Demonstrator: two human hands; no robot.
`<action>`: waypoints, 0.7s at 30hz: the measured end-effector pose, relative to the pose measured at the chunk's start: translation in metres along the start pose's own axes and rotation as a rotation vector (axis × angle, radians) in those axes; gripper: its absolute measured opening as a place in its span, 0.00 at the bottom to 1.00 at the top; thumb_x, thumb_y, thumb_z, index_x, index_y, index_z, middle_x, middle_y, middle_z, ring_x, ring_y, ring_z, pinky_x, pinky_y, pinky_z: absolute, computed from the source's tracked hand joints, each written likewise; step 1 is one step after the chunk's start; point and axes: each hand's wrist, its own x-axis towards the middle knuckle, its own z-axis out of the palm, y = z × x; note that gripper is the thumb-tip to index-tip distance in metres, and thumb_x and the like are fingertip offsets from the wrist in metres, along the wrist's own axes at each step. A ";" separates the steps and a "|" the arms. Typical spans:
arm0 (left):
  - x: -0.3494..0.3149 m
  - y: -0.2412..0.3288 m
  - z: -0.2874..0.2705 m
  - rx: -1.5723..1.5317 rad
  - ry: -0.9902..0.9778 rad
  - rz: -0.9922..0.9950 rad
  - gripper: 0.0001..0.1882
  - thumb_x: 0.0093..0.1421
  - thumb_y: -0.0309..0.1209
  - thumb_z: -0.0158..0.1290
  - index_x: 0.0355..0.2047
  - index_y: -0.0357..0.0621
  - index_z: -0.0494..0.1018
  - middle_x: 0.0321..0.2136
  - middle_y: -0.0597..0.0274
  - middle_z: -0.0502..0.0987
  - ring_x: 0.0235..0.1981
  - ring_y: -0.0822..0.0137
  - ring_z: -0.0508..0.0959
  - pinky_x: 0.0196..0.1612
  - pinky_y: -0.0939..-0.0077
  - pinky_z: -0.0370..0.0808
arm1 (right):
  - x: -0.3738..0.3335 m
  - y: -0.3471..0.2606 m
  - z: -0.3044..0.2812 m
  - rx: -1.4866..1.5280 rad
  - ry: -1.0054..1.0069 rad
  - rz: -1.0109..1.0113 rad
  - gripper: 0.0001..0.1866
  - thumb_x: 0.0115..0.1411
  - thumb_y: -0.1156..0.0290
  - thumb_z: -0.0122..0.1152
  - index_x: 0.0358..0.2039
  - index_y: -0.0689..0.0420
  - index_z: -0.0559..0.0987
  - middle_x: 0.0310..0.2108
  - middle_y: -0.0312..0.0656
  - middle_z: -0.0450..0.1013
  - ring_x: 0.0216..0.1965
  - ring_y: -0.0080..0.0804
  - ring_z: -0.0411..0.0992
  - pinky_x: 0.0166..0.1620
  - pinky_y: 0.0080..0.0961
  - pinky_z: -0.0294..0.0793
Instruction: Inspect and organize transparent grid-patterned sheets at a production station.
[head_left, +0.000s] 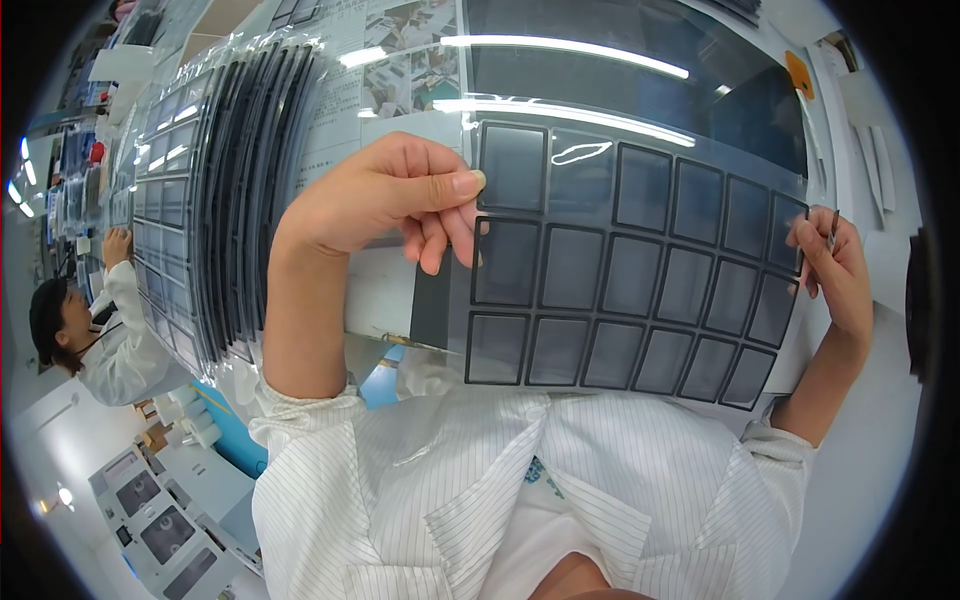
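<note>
A clear film sheet (535, 225) carrying rows of dark-framed rectangular panes is held up in front of my chest. My left hand (400, 195) pinches its left edge between thumb and fingers. At the opposite edge, my right hand (835, 265) grips the sheet near its upper right corner. A thin dark pointed tool (835, 228) shows by the right fingers; its exact kind is unclear. One place in the top row lacks a dark frame and shows a bright, irregular loop, perhaps a glare.
Left of my arm stands a thick stack of similar sheets in clear plastic (215, 200). Behind the held sheet lie a dark glossy panel (620, 60) and a printed instruction sheet (335, 120). An orange tag (798, 75) is at the back right. Another person (95, 320) works at far left.
</note>
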 end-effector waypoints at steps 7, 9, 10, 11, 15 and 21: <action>0.001 0.000 0.003 -0.028 -0.007 -0.029 0.16 0.63 0.37 0.48 0.25 0.37 0.72 0.22 0.52 0.79 0.14 0.73 0.76 0.16 0.86 0.70 | -0.002 0.003 0.000 -0.001 0.031 0.011 0.16 0.62 0.60 0.54 0.24 0.59 0.69 0.19 0.32 0.68 0.12 0.13 0.66 0.12 0.08 0.56; 0.000 0.001 0.005 -0.028 -0.001 -0.034 0.16 0.63 0.37 0.47 0.25 0.37 0.72 0.22 0.52 0.79 0.14 0.73 0.76 0.16 0.86 0.70 | -0.002 0.004 -0.001 0.002 0.055 -0.004 0.16 0.62 0.60 0.54 0.25 0.60 0.69 0.19 0.32 0.68 0.11 0.13 0.66 0.12 0.08 0.56; -0.001 0.001 0.006 -0.029 0.013 -0.040 0.16 0.63 0.37 0.48 0.25 0.37 0.72 0.22 0.52 0.79 0.14 0.73 0.76 0.16 0.86 0.70 | -0.003 0.005 -0.003 -0.001 0.015 -0.001 0.16 0.62 0.60 0.54 0.25 0.60 0.69 0.19 0.32 0.68 0.11 0.13 0.66 0.12 0.08 0.56; -0.001 0.001 0.007 -0.028 0.025 -0.046 0.16 0.63 0.37 0.48 0.25 0.37 0.72 0.22 0.52 0.79 0.14 0.72 0.76 0.16 0.86 0.70 | -0.002 0.005 -0.004 -0.004 -0.022 0.003 0.16 0.62 0.60 0.54 0.25 0.60 0.69 0.19 0.32 0.68 0.11 0.13 0.66 0.12 0.08 0.56; 0.000 0.002 0.006 -0.038 0.025 -0.069 0.16 0.63 0.37 0.48 0.25 0.37 0.72 0.22 0.53 0.79 0.14 0.73 0.76 0.16 0.85 0.70 | -0.001 0.004 -0.002 0.022 0.000 0.008 0.17 0.62 0.60 0.54 0.25 0.60 0.69 0.19 0.32 0.68 0.11 0.13 0.66 0.12 0.08 0.56; 0.002 0.003 0.006 -0.026 0.030 -0.085 0.16 0.63 0.37 0.48 0.24 0.36 0.72 0.21 0.53 0.79 0.14 0.73 0.76 0.16 0.86 0.69 | -0.003 0.004 -0.003 0.009 0.016 -0.001 0.17 0.62 0.60 0.54 0.24 0.60 0.69 0.20 0.33 0.68 0.12 0.14 0.67 0.12 0.08 0.56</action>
